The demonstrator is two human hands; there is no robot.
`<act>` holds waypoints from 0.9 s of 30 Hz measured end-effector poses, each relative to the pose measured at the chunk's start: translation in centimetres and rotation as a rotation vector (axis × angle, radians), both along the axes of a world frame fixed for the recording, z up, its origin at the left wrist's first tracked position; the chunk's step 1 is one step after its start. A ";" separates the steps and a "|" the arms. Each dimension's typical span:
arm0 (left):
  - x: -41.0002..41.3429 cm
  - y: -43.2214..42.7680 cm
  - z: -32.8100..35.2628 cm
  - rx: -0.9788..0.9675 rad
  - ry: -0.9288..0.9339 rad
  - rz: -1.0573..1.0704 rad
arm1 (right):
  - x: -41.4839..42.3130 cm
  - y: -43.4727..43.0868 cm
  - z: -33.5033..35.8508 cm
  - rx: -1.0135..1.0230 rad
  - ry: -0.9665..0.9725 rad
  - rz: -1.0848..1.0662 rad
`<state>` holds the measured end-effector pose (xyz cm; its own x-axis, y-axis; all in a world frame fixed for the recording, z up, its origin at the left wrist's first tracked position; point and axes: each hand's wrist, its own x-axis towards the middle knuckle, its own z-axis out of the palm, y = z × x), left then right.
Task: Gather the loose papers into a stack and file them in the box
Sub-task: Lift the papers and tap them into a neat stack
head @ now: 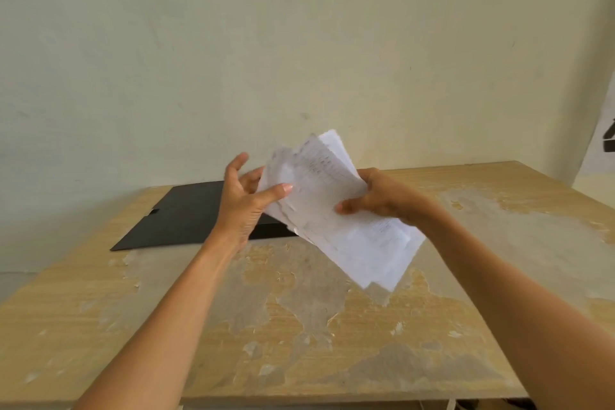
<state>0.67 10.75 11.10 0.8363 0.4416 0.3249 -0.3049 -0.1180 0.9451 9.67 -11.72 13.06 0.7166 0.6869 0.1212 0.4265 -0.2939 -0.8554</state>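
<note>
One flat black card folder (pixel 186 216), lying on the worn, peeling wooden table (pixel 299 326) toward its far left. Two bare hands raised above that table. Left hand (pixel 241 201) just right of the folder's middle, forearm angled up from the near left; fingers (pixel 238 163) spread loosely, thumb pressed on the left edge of one uneven sheaf of white printed papers (pixel 336 210). Sheet count impossible to tell through blur. Sheaf held in the air, tilted, overlapping the folder's right end. Right hand (pixel 376 198) farthest right, pinching the sheaf's right edge, thumb on top, fingers beneath.
</note>
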 end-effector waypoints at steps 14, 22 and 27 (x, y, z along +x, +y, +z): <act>-2.2 -1.1 -9.0 -0.016 0.244 -0.130 | -2.4 2.9 -2.6 -0.708 -0.651 0.031; -1.6 -1.9 -9.0 -0.098 0.231 -0.231 | -1.0 1.6 -2.6 -0.747 -0.637 0.004; -2.2 -1.6 -9.5 -0.092 0.285 -0.388 | -0.7 0.9 -2.5 -0.718 -0.612 -0.017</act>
<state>-1.55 9.14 1.60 0.9948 0.0957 0.0338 -0.0379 0.0414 0.9984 8.97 -10.80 10.59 0.6791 0.7334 0.0313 0.7324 -0.6741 -0.0962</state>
